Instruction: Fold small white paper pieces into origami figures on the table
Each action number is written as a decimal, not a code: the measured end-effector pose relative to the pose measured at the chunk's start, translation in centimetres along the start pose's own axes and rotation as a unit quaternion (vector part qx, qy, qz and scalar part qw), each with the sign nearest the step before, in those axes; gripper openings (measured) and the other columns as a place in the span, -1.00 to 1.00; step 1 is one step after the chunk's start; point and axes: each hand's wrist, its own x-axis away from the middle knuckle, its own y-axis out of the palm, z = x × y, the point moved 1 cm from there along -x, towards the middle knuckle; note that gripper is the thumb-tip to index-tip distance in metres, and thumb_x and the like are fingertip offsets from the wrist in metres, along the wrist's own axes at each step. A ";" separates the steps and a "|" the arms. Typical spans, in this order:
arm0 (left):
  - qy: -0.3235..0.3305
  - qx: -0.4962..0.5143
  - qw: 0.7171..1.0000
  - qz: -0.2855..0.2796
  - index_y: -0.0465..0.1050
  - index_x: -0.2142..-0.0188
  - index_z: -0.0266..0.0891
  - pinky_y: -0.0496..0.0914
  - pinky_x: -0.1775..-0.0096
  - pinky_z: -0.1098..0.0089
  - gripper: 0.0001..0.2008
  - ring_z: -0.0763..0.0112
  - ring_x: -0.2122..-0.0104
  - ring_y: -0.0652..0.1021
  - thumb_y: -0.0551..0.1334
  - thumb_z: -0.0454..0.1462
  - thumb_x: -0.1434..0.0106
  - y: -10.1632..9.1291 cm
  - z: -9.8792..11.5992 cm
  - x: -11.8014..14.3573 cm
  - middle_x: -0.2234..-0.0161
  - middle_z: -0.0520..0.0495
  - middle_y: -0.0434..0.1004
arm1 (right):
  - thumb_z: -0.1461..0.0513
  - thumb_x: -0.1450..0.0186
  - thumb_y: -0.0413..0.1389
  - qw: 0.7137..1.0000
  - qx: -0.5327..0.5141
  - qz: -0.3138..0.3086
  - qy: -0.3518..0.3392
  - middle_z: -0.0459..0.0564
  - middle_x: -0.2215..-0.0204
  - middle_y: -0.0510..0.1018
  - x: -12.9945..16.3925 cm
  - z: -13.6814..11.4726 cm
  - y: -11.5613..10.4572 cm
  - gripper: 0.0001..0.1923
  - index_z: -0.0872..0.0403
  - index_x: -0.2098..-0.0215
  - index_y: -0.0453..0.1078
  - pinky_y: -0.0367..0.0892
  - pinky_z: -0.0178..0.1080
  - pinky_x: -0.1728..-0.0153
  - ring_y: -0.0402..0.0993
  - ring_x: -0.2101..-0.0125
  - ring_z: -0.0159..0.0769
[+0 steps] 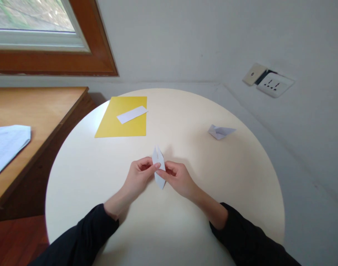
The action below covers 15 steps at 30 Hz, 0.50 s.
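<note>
Between my two hands is a narrow piece of folded white paper (159,157), pointed at the bottom and split into two tips at the top. My left hand (141,173) pinches its left side, thumb across the front. From the right, my right hand (178,177) grips it too, with the thumb pressed on the lower front face. The other fingers curl behind the paper and are partly hidden. It is held over the middle of the round white table (169,229).
A yellow sheet (108,125) lies at the back left, with a white paper strip (132,114) on it. A folded paper shape (220,132) sits at the right. Papers (8,147) rest on a wooden desk (47,107). A wall socket (274,84) is at right.
</note>
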 end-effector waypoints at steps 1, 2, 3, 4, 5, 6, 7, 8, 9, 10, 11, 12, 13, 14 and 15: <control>0.001 0.004 1.000 -0.006 0.46 0.53 -0.29 0.30 0.38 0.42 -0.73 0.47 0.51 0.42 0.37 -0.11 0.04 0.1 0.0 0.0 0.54 0.02 0.45 | -0.06 -0.14 0.11 1.000 0.013 0.003 -0.001 -0.20 0.69 0.23 0.1 0.0 0.1 -0.56 0.08 0.64 0.19 0.11 -0.38 0.63 0.14 0.64 -0.49; 0.000 0.008 1.000 -0.009 0.47 0.52 -0.29 0.29 0.40 0.43 -0.73 0.48 0.53 0.41 0.37 -0.11 0.03 0.1 -0.1 0.1 0.55 0.03 0.44 | -0.07 -0.15 0.11 1.000 0.022 0.007 -0.002 -0.21 0.71 0.19 0.2 0.0 0.1 -0.54 0.08 0.66 0.15 0.08 -0.38 0.65 0.11 0.65 -0.50; -0.002 0.012 1.000 -0.010 0.46 0.52 -0.29 0.29 0.42 0.43 -0.74 0.49 0.55 0.40 0.37 -0.12 0.03 0.1 -0.1 0.1 0.57 0.04 0.42 | -0.07 -0.15 0.10 1.000 0.029 0.010 -0.002 -0.21 0.72 0.17 0.2 0.0 0.2 -0.52 0.08 0.68 0.13 0.06 -0.38 0.65 0.09 0.65 -0.51; -0.005 0.013 1.000 -0.011 0.46 0.52 -0.28 0.28 0.45 0.44 -0.75 0.51 0.57 0.38 0.36 -0.12 0.03 0.2 -0.2 0.1 0.59 0.06 0.40 | -0.08 -0.16 0.09 0.999 0.031 0.009 -0.001 -0.21 0.72 0.18 0.3 0.0 0.2 -0.52 0.08 0.68 0.13 0.07 -0.38 0.65 0.10 0.65 -0.50; -0.008 0.013 1.000 -0.013 0.46 0.52 -0.28 0.28 0.46 0.45 -0.75 0.51 0.59 0.37 0.36 -0.13 0.02 0.2 -0.2 0.1 0.62 0.07 0.39 | -0.08 -0.16 0.08 1.000 0.030 0.006 0.001 -0.19 0.71 0.20 0.4 0.0 0.3 -0.52 0.08 0.67 0.15 0.08 -0.37 0.64 0.12 0.65 -0.49; -0.012 0.011 1.000 -0.016 0.46 0.53 -0.28 0.28 0.48 0.45 -0.75 0.52 0.61 0.37 0.36 -0.13 0.02 0.2 -0.1 0.1 0.64 0.08 0.37 | -0.08 -0.17 0.07 1.000 0.026 0.000 0.005 -0.18 0.70 0.23 0.4 0.0 0.3 -0.53 0.08 0.66 0.17 0.11 -0.37 0.63 0.15 0.64 -0.48; -0.014 0.009 1.000 -0.018 0.45 0.54 -0.28 0.28 0.50 0.45 -0.75 0.51 0.62 0.37 0.35 -0.12 0.02 0.2 0.0 0.1 0.66 0.08 0.36 | -0.08 -0.17 0.07 1.000 0.021 -0.007 0.011 -0.17 0.69 0.26 0.5 -0.1 0.3 -0.54 0.09 0.65 0.20 0.14 -0.36 0.62 0.19 0.63 -0.46; -0.017 0.006 1.000 -0.019 0.44 0.55 -0.28 0.28 0.52 0.46 -0.74 0.51 0.63 0.38 0.35 -0.12 0.02 0.2 0.1 0.2 0.67 0.08 0.36 | -0.08 -0.18 0.07 1.000 0.015 -0.016 0.018 -0.15 0.68 0.30 0.6 -0.2 0.3 -0.55 0.09 0.64 0.22 0.16 -0.35 0.61 0.22 0.63 -0.45; -0.020 0.004 1.000 -0.018 0.43 0.56 -0.28 0.28 0.54 0.46 -0.74 0.51 0.64 0.38 0.35 -0.12 0.02 0.3 0.2 0.2 0.67 0.08 0.36 | -0.07 -0.18 0.07 0.999 0.008 -0.026 0.026 -0.13 0.67 0.33 0.6 -0.3 0.3 -0.55 0.09 0.63 0.25 0.19 -0.34 0.60 0.26 0.62 -0.43; -0.022 0.003 1.000 -0.016 0.42 0.56 -0.29 0.27 0.57 0.47 -0.73 0.52 0.66 0.37 0.35 -0.12 0.02 0.3 0.3 0.2 0.68 0.08 0.36 | -0.07 -0.18 0.07 0.999 -0.001 -0.038 0.034 -0.12 0.65 0.36 0.7 -0.3 0.4 -0.56 0.09 0.61 0.27 0.21 -0.34 0.59 0.29 0.61 -0.42; -0.024 0.004 1.000 -0.015 0.41 0.57 -0.29 0.27 0.60 0.47 -0.72 0.52 0.67 0.36 0.35 -0.12 0.01 0.3 0.4 0.3 0.68 0.08 0.36 | -0.06 -0.19 0.07 0.998 -0.013 -0.051 0.042 -0.10 0.64 0.39 0.8 -0.4 0.4 -0.57 0.10 0.60 0.30 0.23 -0.34 0.58 0.31 0.60 -0.41; -0.027 0.007 1.000 -0.013 0.39 0.57 -0.28 0.27 0.63 0.47 -0.72 0.52 0.69 0.36 0.35 -0.11 0.01 0.4 0.5 0.3 0.69 0.08 0.35 | -0.05 -0.19 0.08 0.996 -0.027 -0.064 0.049 -0.09 0.62 0.41 0.8 -0.5 0.4 -0.59 0.10 0.58 0.32 0.25 -0.33 0.57 0.33 0.59 -0.41; -0.031 0.011 0.999 -0.015 0.38 0.57 -0.28 0.27 0.65 0.47 -0.71 0.52 0.70 0.35 0.34 -0.11 0.01 0.4 0.6 0.4 0.69 0.09 0.35 | -0.05 -0.19 0.08 0.995 -0.041 -0.075 0.056 -0.09 0.61 0.43 0.9 -0.5 0.5 -0.60 0.10 0.57 0.33 0.27 -0.33 0.56 0.35 0.59 -0.41; -0.034 0.014 0.999 -0.017 0.38 0.58 -0.28 0.27 0.67 0.47 -0.71 0.52 0.72 0.36 0.34 -0.10 0.01 0.5 0.7 0.4 0.70 0.09 0.35 | -0.04 -0.19 0.08 0.993 -0.054 -0.084 0.065 -0.08 0.60 0.45 1.0 -0.5 0.5 -0.61 0.10 0.55 0.34 0.28 -0.33 0.55 0.37 0.59 -0.41; -0.038 0.017 0.999 -0.021 0.37 0.58 -0.28 0.28 0.69 0.46 -0.70 0.51 0.72 0.36 0.34 -0.10 0.00 0.5 0.7 0.4 0.70 0.09 0.35 | -0.04 -0.18 0.09 0.991 -0.066 -0.089 0.074 -0.08 0.59 0.46 1.0 -0.4 0.6 -0.61 0.10 0.54 0.34 0.29 -0.33 0.56 0.38 0.59 -0.40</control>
